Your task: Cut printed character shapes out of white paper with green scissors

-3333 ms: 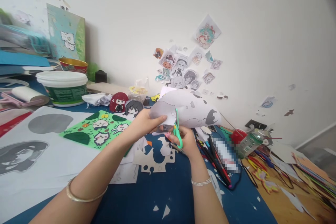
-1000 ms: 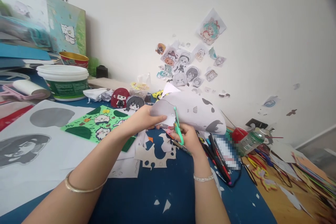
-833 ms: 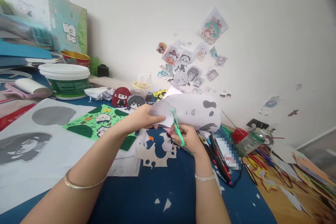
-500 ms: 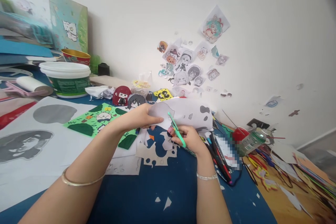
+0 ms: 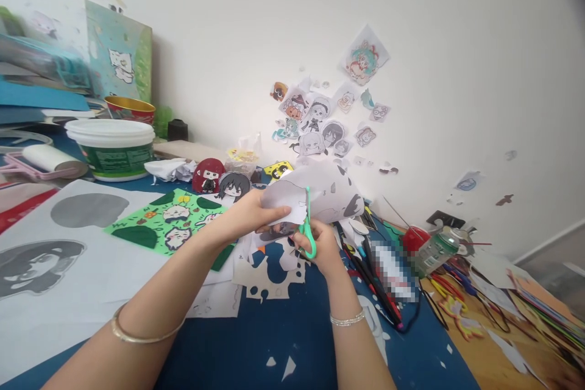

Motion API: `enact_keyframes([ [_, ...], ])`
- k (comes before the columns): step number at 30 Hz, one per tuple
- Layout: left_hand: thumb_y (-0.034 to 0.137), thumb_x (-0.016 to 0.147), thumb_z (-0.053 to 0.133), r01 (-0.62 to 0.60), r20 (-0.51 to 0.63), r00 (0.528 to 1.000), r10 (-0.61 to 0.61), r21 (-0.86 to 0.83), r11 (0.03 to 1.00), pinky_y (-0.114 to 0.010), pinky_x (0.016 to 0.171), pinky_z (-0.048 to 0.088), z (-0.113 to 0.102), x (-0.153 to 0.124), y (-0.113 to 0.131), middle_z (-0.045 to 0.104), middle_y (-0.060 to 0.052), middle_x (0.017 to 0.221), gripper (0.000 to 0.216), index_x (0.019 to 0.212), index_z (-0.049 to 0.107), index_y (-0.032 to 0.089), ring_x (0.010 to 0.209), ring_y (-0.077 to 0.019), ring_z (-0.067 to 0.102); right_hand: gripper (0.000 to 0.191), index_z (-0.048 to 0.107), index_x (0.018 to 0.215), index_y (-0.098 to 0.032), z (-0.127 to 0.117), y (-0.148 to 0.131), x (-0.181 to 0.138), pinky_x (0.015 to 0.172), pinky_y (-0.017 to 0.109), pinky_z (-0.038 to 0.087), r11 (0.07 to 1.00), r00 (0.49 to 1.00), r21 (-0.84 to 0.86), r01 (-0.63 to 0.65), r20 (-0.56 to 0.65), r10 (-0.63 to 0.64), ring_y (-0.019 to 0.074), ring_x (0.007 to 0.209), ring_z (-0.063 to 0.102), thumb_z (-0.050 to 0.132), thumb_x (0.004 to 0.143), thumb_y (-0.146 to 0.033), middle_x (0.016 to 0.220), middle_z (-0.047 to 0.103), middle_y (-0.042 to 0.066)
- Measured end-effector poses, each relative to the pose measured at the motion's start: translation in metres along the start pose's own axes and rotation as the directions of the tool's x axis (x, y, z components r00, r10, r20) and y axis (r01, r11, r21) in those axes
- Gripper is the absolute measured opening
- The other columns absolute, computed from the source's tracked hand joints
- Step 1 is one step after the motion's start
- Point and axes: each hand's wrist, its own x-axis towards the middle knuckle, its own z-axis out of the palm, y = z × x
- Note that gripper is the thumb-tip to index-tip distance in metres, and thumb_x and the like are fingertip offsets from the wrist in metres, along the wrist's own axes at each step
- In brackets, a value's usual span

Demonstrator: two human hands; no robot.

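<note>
My left hand [image 5: 249,218] pinches the near edge of a white printed paper sheet [image 5: 322,195] with grey and black shapes, held up above the blue table [image 5: 283,335]. My right hand [image 5: 322,245] is closed around green-handled scissors [image 5: 308,225], whose blades point up into the sheet's edge. Both wrists wear bracelets. Cut paper scraps [image 5: 269,271] lie just below the hands.
A green cartoon sheet [image 5: 169,219], large grey prints [image 5: 41,262] and a white-lidded green tub [image 5: 112,149] lie left. Figurine heads [image 5: 219,180] stand behind. Pens [image 5: 370,274], a red and green container [image 5: 429,247] and coloured papers [image 5: 543,311] crowd the right. Stickers [image 5: 320,122] cover the wall.
The sheet was lowered and turned, then raised again. The scissors tilted left, then returned upright, staying at the sheet's edge. Both hands keep their hold.
</note>
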Motion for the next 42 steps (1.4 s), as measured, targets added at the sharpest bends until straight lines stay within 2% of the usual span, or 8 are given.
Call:
enact_keyframes([
  [8,0.037,0.071,0.056,0.006,-0.002,1.000,-0.007,-0.046,0.999,-0.019,0.042,0.031,0.008,0.001,0.007,0.041,0.006,0.034,0.027,0.054,0.054,0.016,0.036,-0.0066,0.034,0.017,0.059,0.077,-0.015,0.008,0.005,0.002,0.048,0.023,0.040,0.995,0.997,0.074,0.062,-0.059,-0.057,0.0112,0.050,0.047,0.061,0.070,-0.031,0.054,0.053,-0.002],
  [13,0.038,0.072,0.056,0.018,-0.010,1.000,-0.019,-0.033,0.999,-0.020,0.044,0.034,0.009,0.001,0.004,0.041,0.006,0.033,0.029,0.054,0.054,0.016,0.036,-0.0071,0.035,0.017,0.058,0.074,-0.015,0.007,0.004,0.002,0.047,0.022,0.039,0.997,0.994,0.044,0.070,-0.086,-0.066,0.0112,0.049,0.047,0.062,0.069,-0.031,0.052,0.051,-0.002],
  [17,0.042,0.074,0.051,-0.030,-0.012,0.999,0.030,-0.014,0.999,-0.021,0.048,0.038,0.009,0.003,-0.001,0.046,0.005,0.036,0.031,0.059,0.056,0.016,0.038,-0.0088,0.041,0.019,0.059,0.076,-0.015,0.006,0.005,0.002,0.048,0.023,0.039,0.998,0.993,0.012,0.068,-0.094,-0.067,0.0112,0.049,0.047,0.062,0.070,-0.032,0.053,0.051,-0.002],
  [21,0.046,0.076,0.047,-0.043,-0.060,0.997,0.042,-0.025,0.999,-0.022,0.052,0.042,0.008,0.005,-0.002,0.052,0.002,0.040,0.036,0.058,0.056,0.015,0.043,-0.0107,0.048,0.020,0.060,0.077,-0.014,0.005,0.005,0.001,0.049,0.023,0.040,0.997,0.994,-0.030,0.066,-0.080,-0.068,0.0113,0.050,0.047,0.063,0.069,-0.033,0.054,0.052,-0.002],
  [25,0.044,0.073,0.053,-0.001,-0.103,0.995,0.004,0.024,1.000,-0.020,0.045,0.038,0.006,0.004,0.001,0.049,0.003,0.036,0.036,0.052,0.053,0.015,0.038,-0.0094,0.045,0.022,0.061,0.080,-0.014,0.004,0.003,0.002,0.050,0.024,0.041,0.997,0.995,-0.037,0.065,-0.073,-0.068,0.0123,0.051,0.048,0.063,0.068,-0.033,0.054,0.053,-0.001],
  [32,0.043,0.072,0.055,0.017,-0.072,0.997,-0.014,0.034,0.999,-0.019,0.039,0.033,0.004,0.001,0.003,0.046,0.004,0.034,0.036,0.049,0.051,0.016,0.034,-0.0077,0.040,0.026,0.064,0.087,-0.014,0.002,-0.001,0.000,0.053,0.025,0.044,0.995,0.996,-0.083,0.050,-0.073,-0.056,0.0145,0.057,0.052,0.064,0.068,-0.032,0.065,0.060,0.002],
  [37,0.043,0.072,0.055,0.018,-0.062,0.998,-0.017,0.023,1.000,-0.018,0.038,0.032,0.003,0.001,0.001,0.045,0.003,0.035,0.038,0.046,0.049,0.016,0.035,-0.0075,0.040,0.022,0.063,0.081,-0.013,0.002,-0.001,0.000,0.052,0.025,0.043,0.995,0.994,-0.088,0.051,-0.091,-0.059,0.0135,0.054,0.050,0.064,0.068,-0.031,0.062,0.058,0.001],
  [42,0.047,0.072,0.053,0.017,-0.081,0.997,-0.012,0.061,0.998,-0.018,0.037,0.032,0.001,0.004,-0.007,0.043,0.004,0.035,0.039,0.048,0.048,0.016,0.035,-0.0079,0.040,0.026,0.063,0.081,-0.012,0.003,-0.004,0.000,0.053,0.025,0.044,0.998,0.997,-0.054,0.017,-0.071,-0.021,0.0153,0.058,0.053,0.067,0.064,-0.032,0.065,0.060,0.002],
])
